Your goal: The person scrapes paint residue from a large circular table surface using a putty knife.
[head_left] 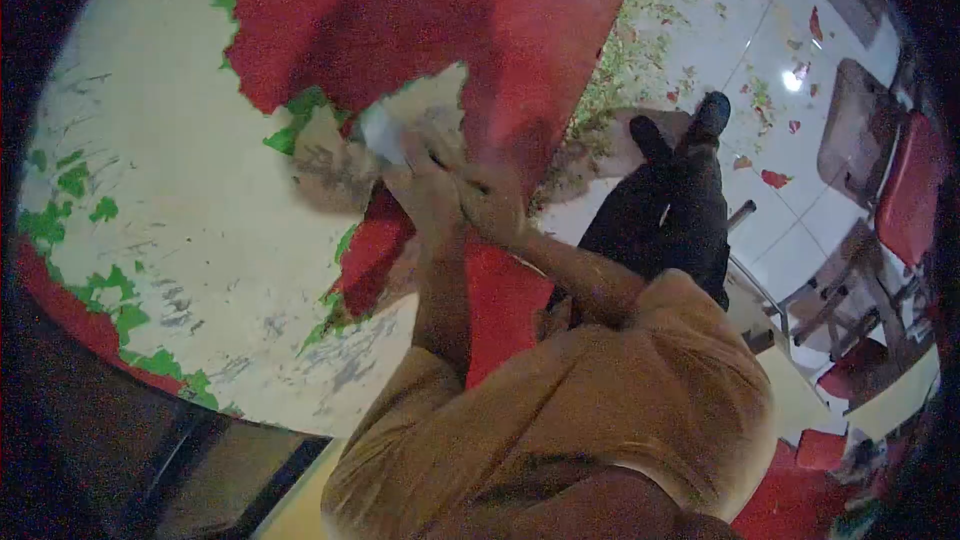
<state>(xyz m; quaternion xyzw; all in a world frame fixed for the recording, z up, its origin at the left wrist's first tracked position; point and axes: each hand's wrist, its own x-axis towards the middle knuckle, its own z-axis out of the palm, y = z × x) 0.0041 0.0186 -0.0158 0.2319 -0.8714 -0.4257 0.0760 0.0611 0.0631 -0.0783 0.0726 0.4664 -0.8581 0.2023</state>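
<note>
My left hand [425, 190] and my right hand [488, 202] are close together over a large surface with a curved edge. The fingers of both are closed around a pale, blurred object [380, 135], whose kind I cannot make out. Beneath them a cream layer [190, 180] with torn green edges [300, 120] meets bare red surface [540, 20]. A jagged cream patch [435, 95] lies just beyond my fingers. Motion blur and overlap hide where each hand grips.
Flakes and scraps [650, 30] litter the white tiled floor [745, 0] beside the red edge. My dark shoes [712, 115] stand there. Chairs with red parts [912, 190] are at the right. Green remnants [125, 320] line the near left rim.
</note>
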